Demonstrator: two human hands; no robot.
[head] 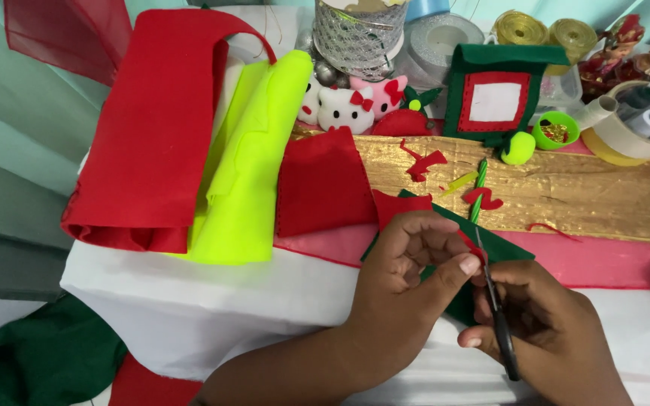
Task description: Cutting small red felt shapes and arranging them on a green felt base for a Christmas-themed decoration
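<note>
While both hands work low and right of centre in the head view, the left hand (pixel 415 256) has its fingers curled and its thumb pressed against a small scrap of red felt (pixel 473 248), pinching it just above the blades. The right hand (pixel 543 316) is closed around the handles of a pair of black-handled scissors (pixel 496 308); their long axis runs nearly upright in the picture, handles toward the person and tip pointing away, meeting the scrap from below. The blades are too thin to tell how far they stand apart. The scrap thus lies at the left fingertips, just beyond the scissor tip, and the left hand is the nearer of the two to it.

Under the hands lies a dark green felt sheet (pixel 490 248), partly on a pink cloth band (pixel 603 259) and a gold crinkled fabric strip (pixel 588 188) that crosses the tabletop (pixel 212 316), itself draped in white. Small red felt offcuts (pixel 423 164) and a green pencil-like stick (pixel 478 188) rest on the gold strip, well apart from the hands. To the left are a folded red felt piece (pixel 156 128), a neon yellow-green felt fold (pixel 253 158) and a smaller red felt square (pixel 321 184). Along the back stand white plush cat toys with red bows (pixel 344 107), a green and red felt frame (pixel 496 94), gold ribbon spools (pixel 547 31) and rolls of tape (pixel 630 124).
</note>
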